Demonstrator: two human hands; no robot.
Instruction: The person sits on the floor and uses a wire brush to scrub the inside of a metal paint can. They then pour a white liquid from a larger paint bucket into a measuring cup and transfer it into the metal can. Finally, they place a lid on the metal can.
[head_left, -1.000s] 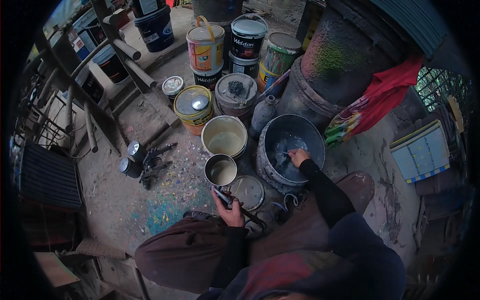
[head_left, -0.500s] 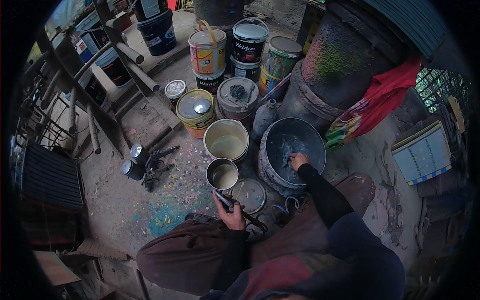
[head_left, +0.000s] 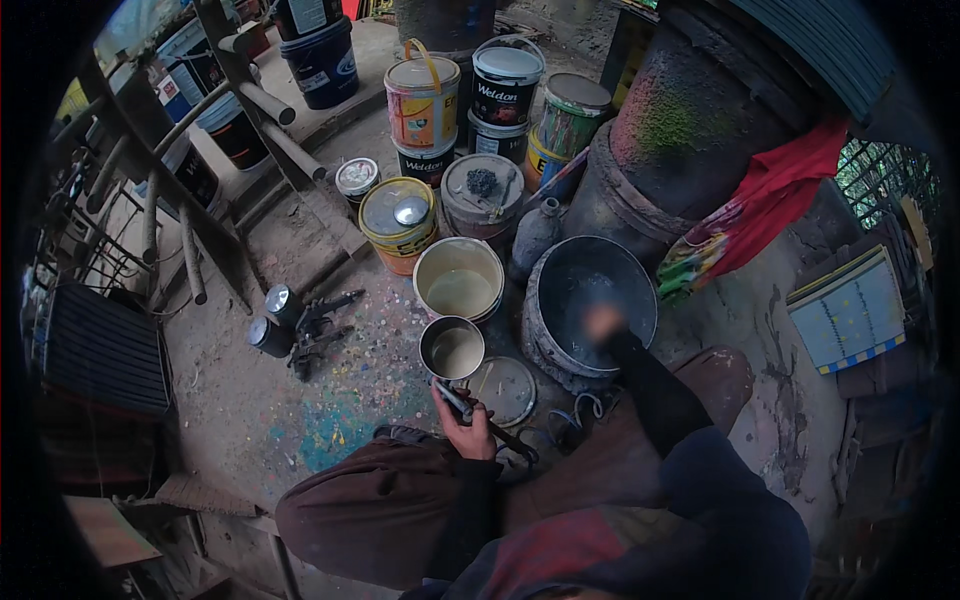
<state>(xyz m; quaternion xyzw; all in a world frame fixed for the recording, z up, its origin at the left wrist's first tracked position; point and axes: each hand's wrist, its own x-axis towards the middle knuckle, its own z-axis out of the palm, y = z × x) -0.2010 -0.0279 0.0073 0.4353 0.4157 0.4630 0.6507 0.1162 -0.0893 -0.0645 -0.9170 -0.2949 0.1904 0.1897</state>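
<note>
My left hand (head_left: 469, 432) is closed round a grey metal spray gun (head_left: 455, 402), whose round metal cup (head_left: 452, 348) stands uncovered with pale liquid inside. Behind the cup is a cream bucket (head_left: 459, 279) holding murky, yellowish liquid. On the right, my right hand (head_left: 604, 324) reaches into a wide dark tub (head_left: 535, 325) of greyish liquid. Motion smears its fingers, so whether they hold anything is unclear. A stained round lid (head_left: 506, 392) lies on the ground beside my left hand, and a thin coiled hose (head_left: 586, 407) lies between my legs.
Paint buckets, including a yellow one (head_left: 398, 240), stand at the back. A grey bottle (head_left: 540, 232) stands near the tub, below a red cloth (head_left: 765, 185) on a big drum. Two lidded cups (head_left: 276, 318) with dark spray guns rest left. Wooden bars (head_left: 250, 130) rise behind.
My right hand has stayed inside the tub, shifting slightly and now blurred by motion. The left hand still holds the spray gun; the whole view has moved a little.
</note>
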